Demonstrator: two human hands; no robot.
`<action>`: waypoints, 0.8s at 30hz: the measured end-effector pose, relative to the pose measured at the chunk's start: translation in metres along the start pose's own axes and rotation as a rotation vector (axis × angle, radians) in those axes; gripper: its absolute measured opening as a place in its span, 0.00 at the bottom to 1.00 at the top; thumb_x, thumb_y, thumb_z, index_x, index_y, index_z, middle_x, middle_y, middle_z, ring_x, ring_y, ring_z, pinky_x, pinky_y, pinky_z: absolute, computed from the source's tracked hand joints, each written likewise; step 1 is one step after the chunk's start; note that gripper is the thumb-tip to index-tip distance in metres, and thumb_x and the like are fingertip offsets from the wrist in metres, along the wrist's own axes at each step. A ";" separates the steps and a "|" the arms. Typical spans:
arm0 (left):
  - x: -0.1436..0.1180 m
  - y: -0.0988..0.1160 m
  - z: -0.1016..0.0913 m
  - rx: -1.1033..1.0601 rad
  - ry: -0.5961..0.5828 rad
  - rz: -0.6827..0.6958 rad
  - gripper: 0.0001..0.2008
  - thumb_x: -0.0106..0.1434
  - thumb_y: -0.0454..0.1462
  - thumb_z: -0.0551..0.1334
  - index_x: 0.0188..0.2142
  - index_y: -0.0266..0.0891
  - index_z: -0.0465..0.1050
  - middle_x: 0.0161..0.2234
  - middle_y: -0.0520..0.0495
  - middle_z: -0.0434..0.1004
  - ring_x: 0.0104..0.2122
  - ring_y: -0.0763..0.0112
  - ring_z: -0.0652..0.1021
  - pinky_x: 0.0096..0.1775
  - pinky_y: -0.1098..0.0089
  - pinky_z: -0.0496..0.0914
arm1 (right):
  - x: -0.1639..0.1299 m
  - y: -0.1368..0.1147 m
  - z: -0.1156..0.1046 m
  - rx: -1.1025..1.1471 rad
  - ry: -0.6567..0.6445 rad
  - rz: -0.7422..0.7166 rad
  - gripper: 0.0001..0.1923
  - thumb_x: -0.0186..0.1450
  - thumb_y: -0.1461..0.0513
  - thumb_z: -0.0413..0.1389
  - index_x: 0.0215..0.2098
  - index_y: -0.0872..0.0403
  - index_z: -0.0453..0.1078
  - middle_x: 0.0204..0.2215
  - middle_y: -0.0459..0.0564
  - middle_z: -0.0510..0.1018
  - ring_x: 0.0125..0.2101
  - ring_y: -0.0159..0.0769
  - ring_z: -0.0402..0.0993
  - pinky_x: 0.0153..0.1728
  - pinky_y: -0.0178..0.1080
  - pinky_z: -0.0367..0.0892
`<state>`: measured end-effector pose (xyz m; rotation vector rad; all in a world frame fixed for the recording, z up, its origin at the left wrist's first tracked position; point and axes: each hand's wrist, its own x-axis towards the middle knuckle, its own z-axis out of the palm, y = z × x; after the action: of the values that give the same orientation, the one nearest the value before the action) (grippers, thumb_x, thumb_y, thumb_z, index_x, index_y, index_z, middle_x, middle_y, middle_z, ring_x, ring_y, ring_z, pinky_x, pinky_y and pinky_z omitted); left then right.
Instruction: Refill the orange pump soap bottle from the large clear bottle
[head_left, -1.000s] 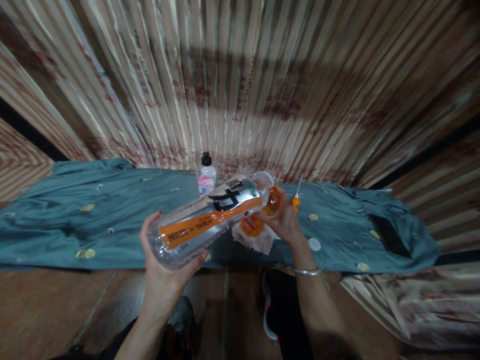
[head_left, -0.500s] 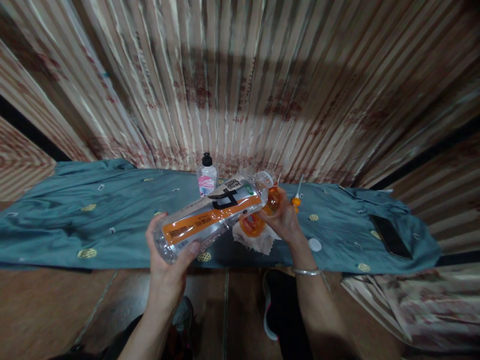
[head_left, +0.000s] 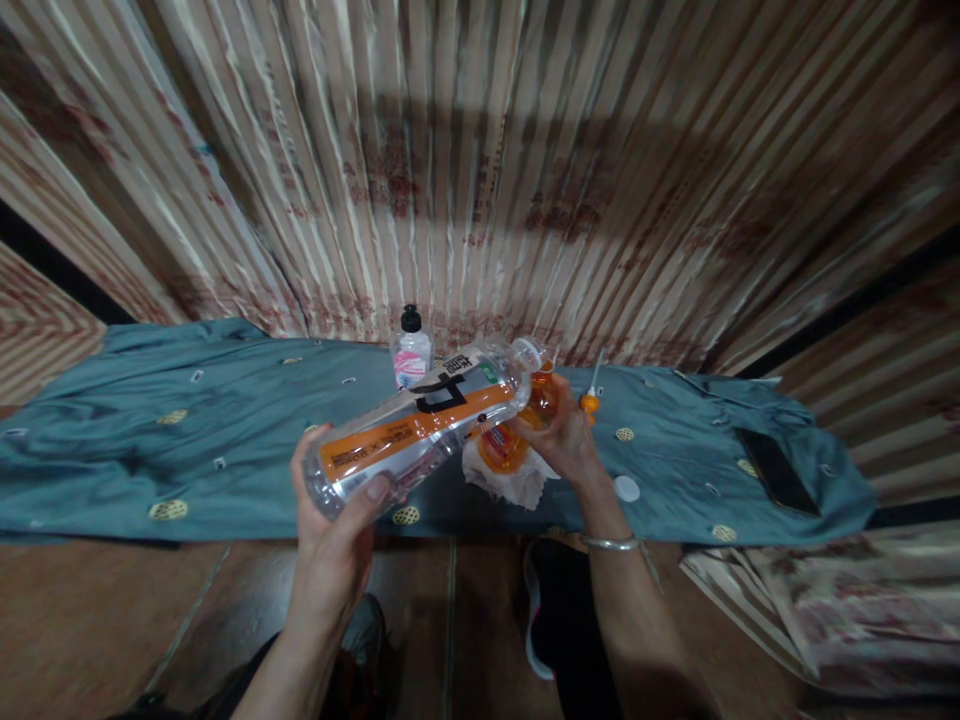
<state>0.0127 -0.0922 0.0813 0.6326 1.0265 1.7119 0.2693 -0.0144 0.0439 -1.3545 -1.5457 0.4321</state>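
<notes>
My left hand (head_left: 341, 510) is closed around the base of a large clear plastic bottle (head_left: 420, 425) with a silver and orange label. The bottle is tilted, its uncapped-looking neck up to the right, over the mouth of an orange bottle (head_left: 501, 448). My right hand (head_left: 564, 430) grips that orange see-through bottle near its neck. Under the orange bottle lies a crumpled white tissue (head_left: 517, 486). Whether the two mouths touch, and whether liquid flows, I cannot tell.
A clear bottle with a black cap (head_left: 411, 350) and pink label stands behind. To the right are an orange pump head (head_left: 589, 403) with a pale tube, a white round cap (head_left: 626, 488) and a black phone (head_left: 776, 470). A teal cloth (head_left: 247, 440) covers the table; a striped curtain (head_left: 465, 180) hangs behind.
The clear bottle has rolled slightly in my left hand and its label has turned a little. Both hands keep their holds; the whole view has shifted slightly.
</notes>
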 end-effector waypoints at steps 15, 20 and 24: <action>-0.001 0.001 0.009 -0.024 0.012 0.028 0.42 0.42 0.35 0.82 0.55 0.49 0.67 0.45 0.51 0.79 0.38 0.66 0.80 0.30 0.72 0.77 | -0.001 -0.008 0.000 -0.036 -0.007 0.013 0.39 0.57 0.49 0.70 0.61 0.49 0.62 0.51 0.57 0.84 0.51 0.55 0.84 0.55 0.60 0.79; -0.001 0.000 0.007 -0.005 0.014 0.034 0.42 0.42 0.36 0.82 0.55 0.50 0.67 0.45 0.52 0.79 0.38 0.68 0.79 0.34 0.72 0.76 | -0.001 -0.009 0.001 -0.038 -0.016 0.016 0.38 0.58 0.49 0.70 0.61 0.49 0.62 0.52 0.57 0.84 0.50 0.53 0.84 0.54 0.58 0.79; -0.001 0.000 0.007 0.010 0.021 0.028 0.43 0.41 0.37 0.82 0.55 0.50 0.67 0.45 0.51 0.79 0.40 0.66 0.79 0.36 0.70 0.76 | -0.001 -0.010 0.000 -0.045 -0.013 0.010 0.38 0.58 0.49 0.69 0.60 0.50 0.62 0.50 0.58 0.84 0.48 0.53 0.85 0.52 0.57 0.80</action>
<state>0.0188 -0.0908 0.0848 0.6394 1.0464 1.7420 0.2639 -0.0180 0.0510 -1.3973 -1.5682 0.4154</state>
